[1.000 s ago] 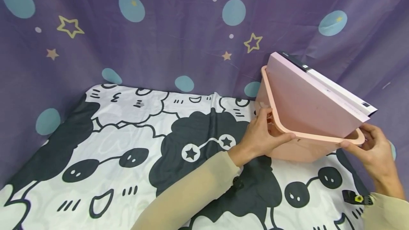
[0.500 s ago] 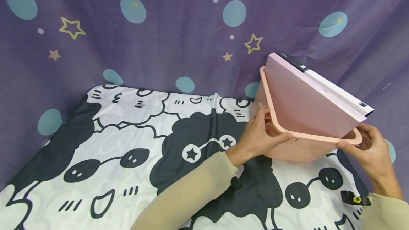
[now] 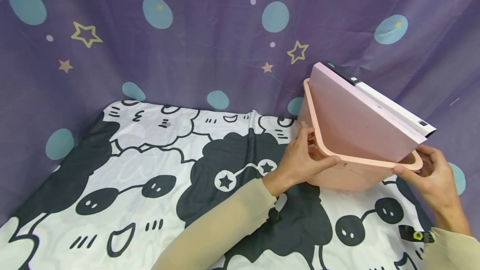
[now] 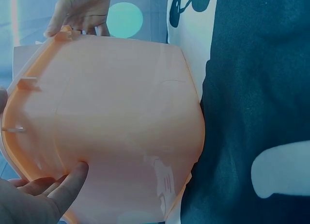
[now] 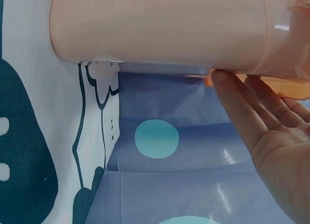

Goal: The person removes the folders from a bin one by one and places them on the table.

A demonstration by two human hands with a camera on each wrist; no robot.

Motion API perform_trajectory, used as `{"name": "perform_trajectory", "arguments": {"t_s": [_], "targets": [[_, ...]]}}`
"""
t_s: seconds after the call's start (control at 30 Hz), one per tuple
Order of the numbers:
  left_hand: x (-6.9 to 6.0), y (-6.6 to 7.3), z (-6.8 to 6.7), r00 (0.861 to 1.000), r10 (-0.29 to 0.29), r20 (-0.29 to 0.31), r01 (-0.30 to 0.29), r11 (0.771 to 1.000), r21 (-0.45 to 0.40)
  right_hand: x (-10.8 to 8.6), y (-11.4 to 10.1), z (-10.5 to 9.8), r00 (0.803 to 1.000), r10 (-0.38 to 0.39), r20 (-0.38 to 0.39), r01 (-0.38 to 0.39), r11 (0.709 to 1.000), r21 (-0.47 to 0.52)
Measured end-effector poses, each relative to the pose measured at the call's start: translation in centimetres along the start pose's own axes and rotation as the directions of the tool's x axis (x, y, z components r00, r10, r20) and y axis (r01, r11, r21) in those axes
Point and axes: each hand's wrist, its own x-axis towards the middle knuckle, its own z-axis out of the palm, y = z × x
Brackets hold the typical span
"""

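Note:
A peach plastic storage bin (image 3: 348,174) stands at the right of the cloth-covered surface in the head view. Inside it a flat pink box (image 3: 360,116) leans upright, its top well above the rim. Behind that sits a flat black-and-white box (image 3: 393,105). My left hand (image 3: 300,159) grips the rim at the near left corner, thumb on top and fingers below the lip. At the right corner my right hand (image 3: 438,182) holds the rim with its thumb in front. In the left wrist view, fingertips (image 4: 80,173) touch the bin's outer wall.
A black-and-white cartoon sheep cloth (image 3: 142,191) covers the surface. A purple curtain (image 3: 210,45) with stars and blue ovals hangs behind and along the right side, close to the bin.
The bin, with both boxes in it, has shifted slightly left together with my two hands. Both hands keep their hold on the rim.

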Motion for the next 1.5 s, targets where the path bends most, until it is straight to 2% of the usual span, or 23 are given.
{"name": "perform_trajectory", "arguments": {"t_s": [0.17, 0.43, 0.53, 0.67, 0.9, 1.03, 1.27, 1.5], "targets": [[-0.2, -0.1, -0.2, 1.000, 0.007, 0.004, -0.006, 1.000, -0.012, -0.2, 0.0, 0.4, 1.000, 0.002, -0.003, -0.002, 1.000, 0.007], [-0.2, -0.4, -0.4, 0.999, 0.046, -0.004, -0.046, 0.998, -0.035, -0.1, -0.1, 0.6, 1.000, 0.016, -0.013, -0.017, 0.988, -0.151], [-0.2, -0.5, -0.6, 0.999, 0.044, -0.006, -0.044, 0.998, -0.044, -0.1, -0.1, 0.7, 1.000, 0.028, -0.013, -0.030, 0.985, -0.171], [-0.2, -0.4, -0.7, 0.999, 0.034, 0.001, -0.034, 0.998, -0.048, -0.1, -0.1, 0.8, 0.999, 0.042, -0.020, -0.045, 0.989, -0.140], [-0.2, -0.4, -0.7, 1.000, 0.028, 0.004, -0.027, 0.998, -0.058, -0.2, -0.4, 0.7, 0.999, 0.022, -0.027, -0.027, 0.976, -0.217], [-0.3, -0.4, -0.9, 1.000, 0.021, 0.007, -0.020, 0.998, -0.059, -0.2, -0.4, 0.9, 0.999, 0.022, -0.024, -0.027, 0.980, -0.199], [-0.4, -0.6, -1.3, 1.000, 0.010, -0.003, -0.010, 0.998, -0.065, -0.2, -0.4, 1.3, 1.000, -0.002, -0.025, -0.006, 0.941, -0.339], [-0.4, -0.7, -1.7, 1.000, 0.011, -0.004, -0.011, 0.998, -0.061, 0.0, -0.3, 1.7, 1.000, -0.008, -0.015, 0.003, 0.950, -0.311]]}}
